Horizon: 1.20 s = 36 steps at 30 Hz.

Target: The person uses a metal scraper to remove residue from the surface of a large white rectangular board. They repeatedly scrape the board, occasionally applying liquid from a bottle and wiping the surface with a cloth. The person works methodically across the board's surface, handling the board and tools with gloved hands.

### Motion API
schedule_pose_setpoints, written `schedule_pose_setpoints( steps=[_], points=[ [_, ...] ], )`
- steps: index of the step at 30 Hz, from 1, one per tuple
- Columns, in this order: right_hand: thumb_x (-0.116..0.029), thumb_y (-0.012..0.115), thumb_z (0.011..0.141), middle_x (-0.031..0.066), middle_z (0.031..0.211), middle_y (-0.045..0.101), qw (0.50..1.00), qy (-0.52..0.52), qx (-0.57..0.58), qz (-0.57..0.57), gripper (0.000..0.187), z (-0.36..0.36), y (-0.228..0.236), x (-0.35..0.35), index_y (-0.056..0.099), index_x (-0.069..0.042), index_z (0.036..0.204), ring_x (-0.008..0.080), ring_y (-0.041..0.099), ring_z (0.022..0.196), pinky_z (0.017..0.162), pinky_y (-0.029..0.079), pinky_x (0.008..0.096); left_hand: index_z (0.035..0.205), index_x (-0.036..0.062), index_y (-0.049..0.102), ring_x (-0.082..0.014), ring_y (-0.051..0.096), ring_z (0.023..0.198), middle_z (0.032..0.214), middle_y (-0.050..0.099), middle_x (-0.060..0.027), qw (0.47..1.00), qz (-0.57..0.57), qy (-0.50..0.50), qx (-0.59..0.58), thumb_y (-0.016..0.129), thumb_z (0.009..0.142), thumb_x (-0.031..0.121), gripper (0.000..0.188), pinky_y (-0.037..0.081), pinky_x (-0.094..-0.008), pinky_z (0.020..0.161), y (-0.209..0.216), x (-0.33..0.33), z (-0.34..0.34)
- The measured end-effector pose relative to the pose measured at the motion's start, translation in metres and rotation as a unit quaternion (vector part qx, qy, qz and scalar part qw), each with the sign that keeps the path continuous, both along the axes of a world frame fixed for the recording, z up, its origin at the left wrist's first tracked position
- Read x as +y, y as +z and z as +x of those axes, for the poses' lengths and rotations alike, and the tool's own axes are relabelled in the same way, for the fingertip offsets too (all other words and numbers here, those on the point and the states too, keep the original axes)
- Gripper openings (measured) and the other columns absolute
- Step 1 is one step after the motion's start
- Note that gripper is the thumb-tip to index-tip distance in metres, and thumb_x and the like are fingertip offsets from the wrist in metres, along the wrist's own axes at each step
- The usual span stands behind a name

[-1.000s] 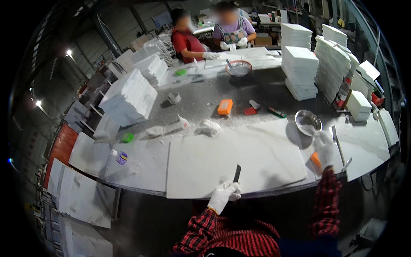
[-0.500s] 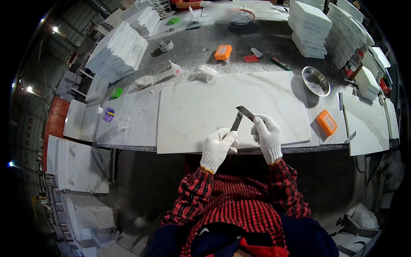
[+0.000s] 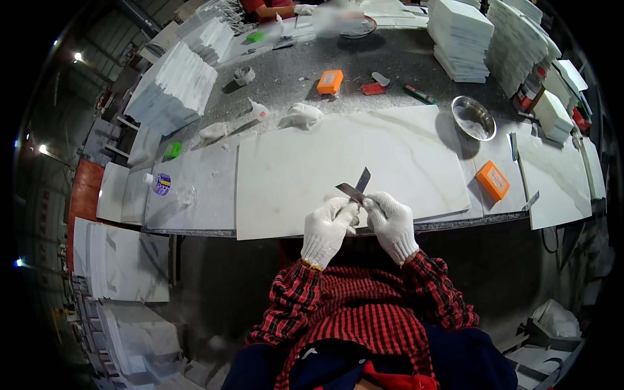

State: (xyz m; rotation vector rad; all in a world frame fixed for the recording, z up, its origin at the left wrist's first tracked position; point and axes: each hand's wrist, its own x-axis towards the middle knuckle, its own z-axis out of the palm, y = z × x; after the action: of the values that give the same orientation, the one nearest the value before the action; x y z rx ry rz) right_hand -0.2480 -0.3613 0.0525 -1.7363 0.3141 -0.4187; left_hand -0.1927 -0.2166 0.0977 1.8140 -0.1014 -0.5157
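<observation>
My left hand (image 3: 325, 229) and my right hand (image 3: 392, 226), both in white knit gloves, are close together over the near edge of a white veined marble slab (image 3: 292, 169). The left fingers close round a flat dark steel blade (image 3: 364, 178) with a slanted tip, which points up and slightly right. Pinched in the right hand is a second flat steel blade (image 3: 348, 189), pointing up and left. The two blades cross just above the fingers; whether they touch I cannot tell. The lower ends are hidden in the gloves.
Beyond the slab lie an orange box (image 3: 329, 82), a red piece (image 3: 373, 88), and white rags (image 3: 301, 116). To the right are a metal bowl (image 3: 474, 119) of white powder and another orange box (image 3: 493, 181). Tile stacks (image 3: 172, 91) flank the table. Another person's gloved hand (image 3: 304, 10) shows at the far side.
My right hand has moved left and down toward the left hand. Its blade has slid down along the left one, so they now cross lower instead of meeting near the tips.
</observation>
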Motion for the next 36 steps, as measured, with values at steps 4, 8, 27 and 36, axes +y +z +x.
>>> schedule_pose_setpoints(
  steps=[4, 8, 27, 36],
  points=[
    [-0.022, 0.063, 0.103, 0.0003, 0.065, 0.058, 0.994, -0.055, 0.06, 0.079, 0.027, 0.008, 0.007, -0.018, 0.072, 0.004, 0.108, 0.0067, 0.051, 0.06, 0.054, 0.041, 0.0256, 0.108, -0.0053, 0.072, -0.01, 0.066, 0.068, 0.082, 0.07, -0.0068, 1.0, 0.004, -0.005, 0.001, 0.069, 0.101, 0.018, 0.025, 0.055, -0.0242, 0.063, 0.004, -0.002, -0.006],
    [-0.018, 0.068, 0.1, 0.0079, 0.067, 0.067, 1.0, -0.009, -0.003, -0.024, 0.019, -0.004, -0.012, -0.005, 0.075, -0.001, 0.107, 0.0094, 0.061, 0.059, 0.056, 0.048, 0.0287, 0.109, -0.0053, 0.072, -0.0098, 0.065, 0.066, 0.081, 0.07, -0.0066, 1.0, -0.01, 0.0, -0.016, 0.069, 0.101, 0.018, 0.025, 0.055, -0.0243, 0.062, -0.001, -0.004, -0.003],
    [-0.019, 0.06, 0.106, 0.0024, 0.062, 0.06, 0.966, -0.059, 0.059, 0.243, 0.026, -0.026, 0.021, -0.035, 0.068, 0.005, 0.108, 0.0055, 0.048, 0.048, 0.045, 0.036, 0.0221, 0.118, 0.0108, 0.078, -0.0238, 0.066, 0.077, 0.093, 0.068, -0.0073, 0.796, 0.216, 0.008, -0.565, 0.081, 0.082, 0.0, 0.038, 0.053, -0.0358, 0.068, -0.016, 0.013, 0.016],
    [-0.023, 0.065, 0.103, 0.003, 0.062, 0.065, 0.972, 0.0, 0.134, 0.194, 0.028, -0.023, 0.02, 0.006, 0.073, 0.004, 0.104, 0.0084, 0.06, 0.053, 0.051, 0.047, 0.0251, 0.12, 0.0082, 0.078, -0.0242, 0.068, 0.088, 0.1, 0.07, -0.0081, 0.799, 0.155, 0.03, -0.58, 0.079, 0.084, -0.004, 0.037, 0.055, -0.0359, 0.075, -0.027, 0.011, 0.016]
  ],
)
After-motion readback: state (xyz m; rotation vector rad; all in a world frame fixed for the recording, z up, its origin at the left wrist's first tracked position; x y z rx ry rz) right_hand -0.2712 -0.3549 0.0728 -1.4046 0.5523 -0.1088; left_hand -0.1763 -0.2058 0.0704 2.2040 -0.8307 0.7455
